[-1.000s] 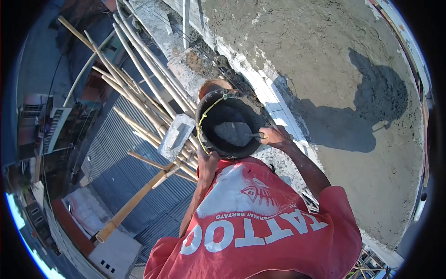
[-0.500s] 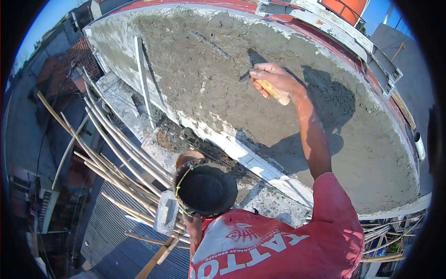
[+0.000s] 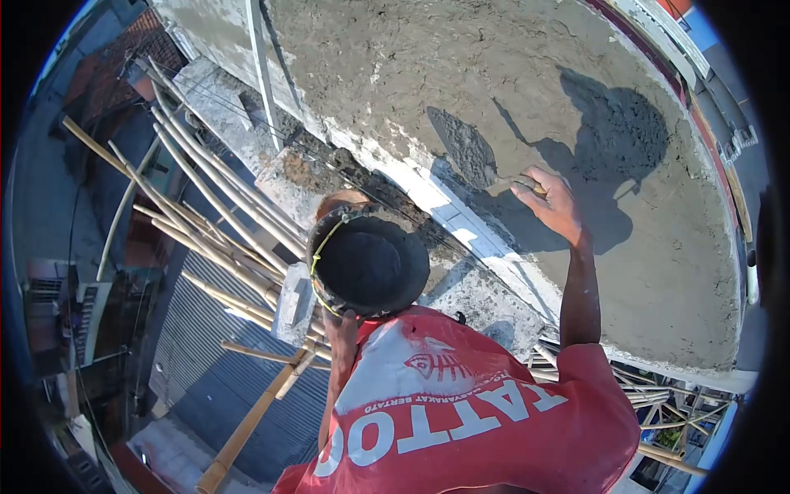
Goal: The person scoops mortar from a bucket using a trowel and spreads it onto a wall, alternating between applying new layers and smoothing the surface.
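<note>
Mason's trowel (image 3: 465,150) with a grey, mortar-coated blade is held in front of the wet plastered wall (image 3: 683,305), a little above the wall's white lower border (image 3: 469,235) and well away from its curved far right edge. The right hand (image 3: 550,202) is closed round the handle, and the blade's tip points up and to the left; whether the blade touches the plaster I cannot tell.

The left hand (image 3: 341,327), well apart from the right, is clamped on the near left rim of the black rubber bucket (image 3: 415,247). A yellow cord handle (image 3: 314,263) lies along the bucket's left side; its dark interior is too shaded to read clearly. Just beyond stands a brown round container (image 3: 339,200), partly hidden by the bucket, by the rough concrete ledge (image 3: 477,300).

Just left of the bucket is a pale plastering float (image 3: 295,305), grip upward, near the ends of thin bamboo poles (image 3: 226,255). A straightedge (image 3: 262,66) leans on the wall toward its left end. The person's red shirt (image 3: 461,436) fills the near side, and a head-shaped shadow (image 3: 625,132) falls across the plaster.
</note>
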A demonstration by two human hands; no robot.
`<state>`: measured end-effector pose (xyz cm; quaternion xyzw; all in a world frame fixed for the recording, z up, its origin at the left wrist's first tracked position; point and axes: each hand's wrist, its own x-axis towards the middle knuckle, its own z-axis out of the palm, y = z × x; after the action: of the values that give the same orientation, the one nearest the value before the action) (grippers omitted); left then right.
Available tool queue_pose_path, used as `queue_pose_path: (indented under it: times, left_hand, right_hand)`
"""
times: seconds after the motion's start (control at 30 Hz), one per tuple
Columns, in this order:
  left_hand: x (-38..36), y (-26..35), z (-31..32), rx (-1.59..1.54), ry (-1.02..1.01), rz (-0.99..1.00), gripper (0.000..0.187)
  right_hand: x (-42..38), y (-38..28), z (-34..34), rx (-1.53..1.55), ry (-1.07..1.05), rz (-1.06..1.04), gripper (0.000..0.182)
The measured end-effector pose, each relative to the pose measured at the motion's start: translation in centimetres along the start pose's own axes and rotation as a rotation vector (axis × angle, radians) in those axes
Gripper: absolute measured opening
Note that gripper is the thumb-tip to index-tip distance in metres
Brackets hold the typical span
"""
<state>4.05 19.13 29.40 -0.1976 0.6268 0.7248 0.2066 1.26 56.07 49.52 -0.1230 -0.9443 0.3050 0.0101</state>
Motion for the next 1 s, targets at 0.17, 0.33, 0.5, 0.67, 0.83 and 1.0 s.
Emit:
queue_pose_path:
  times: [0.17, 0.33, 0.5, 0.67, 0.83, 1.0]
  left_hand:
    - [-0.4, -1.2, -0.6, 0.218, 0.043, 0.060, 0.043]
    - [-0.4, -1.4, 0.3, 0.103, 0.050, -0.021, 0.041]
    - [-1.8, -0.5, 0.8, 0.065, 0.080, -0.030, 0.039]
    - [-1.0, -2.3, 0.1, 0.069, 0.071, 0.038, 0.037]
    - [-1.4, -1.4, 0.7, -0.136, -0.039, 0.048, 0.054]
    - [-0.3, -2.8, -0.1, -0.046, -0.064, 0.092, 0.055]
  right_hand:
    - [-0.8, 4.5, 21.8, -0.638, -0.240, -0.441, 0.022]
    - [-1.1, 4.8, 31.4, -0.583, -0.643, -0.491, 0.020]
    - [-2.2, 8.1, 27.0, -0.279, -0.346, -0.518, 0.025]
    - [-1.9, 2.5, 17.0, -0.179, -0.556, -0.222, 0.029]
    - [0.9, -2.3, 4.0, -0.047, -0.341, -0.459, 0.030]
    - [6.1, -5.6, -5.8, 0.623, -0.360, -0.201, 0.023]
